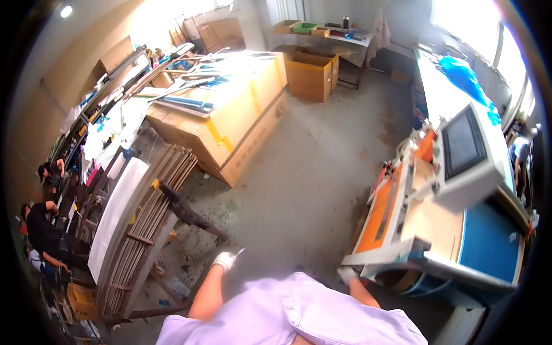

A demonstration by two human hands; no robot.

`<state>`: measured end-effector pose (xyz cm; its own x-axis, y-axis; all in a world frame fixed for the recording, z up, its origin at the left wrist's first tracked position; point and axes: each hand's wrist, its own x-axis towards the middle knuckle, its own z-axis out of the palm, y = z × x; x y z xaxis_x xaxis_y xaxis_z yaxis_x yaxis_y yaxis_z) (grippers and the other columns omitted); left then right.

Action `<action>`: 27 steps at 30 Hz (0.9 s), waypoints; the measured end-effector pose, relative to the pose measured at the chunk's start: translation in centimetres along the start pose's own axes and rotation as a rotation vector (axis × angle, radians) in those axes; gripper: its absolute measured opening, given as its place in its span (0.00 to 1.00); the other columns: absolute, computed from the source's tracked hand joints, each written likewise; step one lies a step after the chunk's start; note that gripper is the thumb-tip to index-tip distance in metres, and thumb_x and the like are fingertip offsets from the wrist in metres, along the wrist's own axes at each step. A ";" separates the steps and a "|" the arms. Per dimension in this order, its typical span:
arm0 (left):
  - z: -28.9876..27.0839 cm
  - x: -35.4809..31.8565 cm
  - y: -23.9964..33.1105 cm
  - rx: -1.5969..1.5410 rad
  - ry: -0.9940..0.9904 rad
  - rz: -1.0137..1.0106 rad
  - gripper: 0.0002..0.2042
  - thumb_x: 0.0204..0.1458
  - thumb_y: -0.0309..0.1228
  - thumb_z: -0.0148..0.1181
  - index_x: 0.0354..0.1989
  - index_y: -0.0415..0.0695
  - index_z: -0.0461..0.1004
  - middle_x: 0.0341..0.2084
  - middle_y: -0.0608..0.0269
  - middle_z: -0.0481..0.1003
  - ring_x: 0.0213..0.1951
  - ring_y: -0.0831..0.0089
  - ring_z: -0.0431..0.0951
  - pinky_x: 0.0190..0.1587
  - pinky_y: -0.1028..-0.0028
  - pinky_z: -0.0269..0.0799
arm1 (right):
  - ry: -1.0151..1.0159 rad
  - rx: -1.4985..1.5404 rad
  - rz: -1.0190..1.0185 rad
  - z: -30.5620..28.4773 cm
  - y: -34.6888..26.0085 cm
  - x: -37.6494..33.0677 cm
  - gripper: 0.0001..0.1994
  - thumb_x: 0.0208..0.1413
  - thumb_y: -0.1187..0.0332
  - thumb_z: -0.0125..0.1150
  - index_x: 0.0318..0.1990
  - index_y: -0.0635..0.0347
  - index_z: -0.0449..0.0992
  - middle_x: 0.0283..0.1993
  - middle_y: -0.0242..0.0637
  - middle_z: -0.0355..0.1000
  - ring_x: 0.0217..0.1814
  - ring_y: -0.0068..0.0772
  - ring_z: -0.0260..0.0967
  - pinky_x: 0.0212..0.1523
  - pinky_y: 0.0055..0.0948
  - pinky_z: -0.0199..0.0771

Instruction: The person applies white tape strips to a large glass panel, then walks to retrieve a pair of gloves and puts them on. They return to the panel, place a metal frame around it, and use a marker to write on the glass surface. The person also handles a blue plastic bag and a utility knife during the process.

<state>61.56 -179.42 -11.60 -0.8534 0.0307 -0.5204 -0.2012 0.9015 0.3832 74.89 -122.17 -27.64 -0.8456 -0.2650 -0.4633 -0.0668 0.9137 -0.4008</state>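
Flat strips (pixel 187 104) lie on a large cardboard box (pixel 253 103) (yellow-taped), and blue plastic (pixel 458 70) sits near a window (pixel 468 26).

rack (pixel 144 230) left of left hand (pixel 225 261) | machine (pixel 425 221) right of right hand (pixel 346 275) | carton (pixel 247 109) beyond rack | table (pixel 361 40) beyond carton

- Floor (pixel 310 149): grey, with brownish stains toward the far right and dark specks at left.
- Left wall (pixel 29 109): tan, bent by the lens.
- Back wall (pixel 409 23): pale; a light-topped table (pixel 361 41) stands near it.
- Window (pixel 464 23): upper right, glaring white; a long white-topped bench (pixel 427 80) runs below.
- Ceiling lamp (pixel 66 11): round, lit, upper left.
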 end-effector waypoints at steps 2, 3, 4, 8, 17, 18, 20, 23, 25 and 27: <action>0.5 1.7 -3.8 0.015 -0.189 -0.139 0.15 0.57 0.40 0.51 0.38 0.41 0.79 0.35 0.53 0.77 0.36 0.58 0.76 0.40 0.62 0.71 | 0.270 0.226 0.048 -7.7 -1.5 11.7 0.11 0.56 0.66 0.52 0.43 0.61 0.74 0.44 0.52 0.74 0.50 0.51 0.71 0.50 0.41 0.71; 1.2 1.3 -4.6 0.039 -0.231 -0.317 0.16 0.57 0.41 0.51 0.41 0.43 0.79 0.41 0.51 0.76 0.42 0.56 0.75 0.45 0.63 0.70 | 0.433 0.398 0.130 -15.7 -6.8 15.3 0.12 0.58 0.62 0.53 0.37 0.63 0.76 0.37 0.49 0.75 0.42 0.44 0.73 0.45 0.37 0.72; 1.6 4.2 -3.6 0.084 -0.270 -0.406 0.17 0.57 0.42 0.50 0.44 0.44 0.79 0.47 0.49 0.74 0.48 0.55 0.74 0.50 0.63 0.69 | 0.528 0.503 0.077 -21.5 -5.3 19.2 0.12 0.58 0.63 0.54 0.37 0.64 0.77 0.33 0.44 0.74 0.37 0.38 0.72 0.41 0.33 0.71; -2.4 7.3 -2.2 0.096 -0.441 -0.681 0.18 0.53 0.40 0.55 0.48 0.45 0.78 0.53 0.49 0.73 0.55 0.55 0.74 0.56 0.63 0.67 | 0.518 1.002 0.126 -38.2 -5.2 28.8 0.12 0.58 0.65 0.56 0.38 0.67 0.78 0.27 0.32 0.74 0.30 0.23 0.69 0.34 0.27 0.70; -23.4 55.7 29.0 0.419 -0.210 0.091 0.23 0.55 0.50 0.53 0.48 0.44 0.78 0.49 0.50 0.76 0.50 0.52 0.76 0.51 0.61 0.70 | -0.149 0.177 0.507 -38.2 18.8 27.6 0.15 0.60 0.63 0.46 0.38 0.66 0.75 0.36 0.48 0.76 0.37 0.49 0.72 0.41 0.39 0.72; -26.3 59.7 35.0 0.284 -0.105 0.113 0.24 0.55 0.52 0.52 0.48 0.44 0.78 0.48 0.49 0.76 0.49 0.52 0.77 0.50 0.60 0.70 | -0.128 0.377 0.671 -39.4 19.8 28.2 0.15 0.60 0.63 0.46 0.37 0.66 0.75 0.35 0.47 0.76 0.36 0.48 0.72 0.40 0.39 0.72; -30.8 64.9 45.8 0.064 0.036 0.166 0.26 0.56 0.55 0.51 0.47 0.44 0.78 0.46 0.48 0.77 0.48 0.52 0.78 0.49 0.59 0.71 | -0.099 0.560 0.811 -42.7 21.7 31.0 0.14 0.60 0.63 0.47 0.36 0.66 0.75 0.34 0.46 0.75 0.35 0.46 0.71 0.39 0.38 0.71; -33.7 70.1 60.0 -0.141 0.185 0.343 0.20 0.54 0.47 0.52 0.37 0.43 0.79 0.37 0.46 0.79 0.40 0.49 0.79 0.44 0.55 0.72 | -0.082 0.651 0.857 -46.3 25.4 35.3 0.14 0.59 0.64 0.48 0.35 0.66 0.76 0.32 0.44 0.75 0.32 0.43 0.71 0.37 0.36 0.71; -34.7 70.2 68.6 -0.186 0.132 0.410 0.18 0.55 0.46 0.52 0.38 0.43 0.77 0.35 0.46 0.78 0.38 0.49 0.78 0.43 0.56 0.72 | -0.044 0.670 0.834 -49.2 28.7 38.2 0.13 0.58 0.64 0.49 0.34 0.66 0.76 0.31 0.43 0.75 0.30 0.40 0.70 0.36 0.35 0.71; -33.4 70.7 72.7 -0.206 0.122 0.516 0.17 0.55 0.45 0.53 0.36 0.43 0.77 0.34 0.47 0.78 0.37 0.49 0.77 0.43 0.56 0.71 | 0.000 0.692 0.770 -53.4 31.9 42.0 0.13 0.58 0.64 0.50 0.33 0.65 0.76 0.30 0.42 0.75 0.29 0.38 0.70 0.34 0.34 0.71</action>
<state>-29.45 -126.15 4.89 -0.9128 0.3839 -0.1392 0.1772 0.6794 0.7121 8.95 -87.77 -17.69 -0.5301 0.3159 -0.7869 0.8113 0.4587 -0.3624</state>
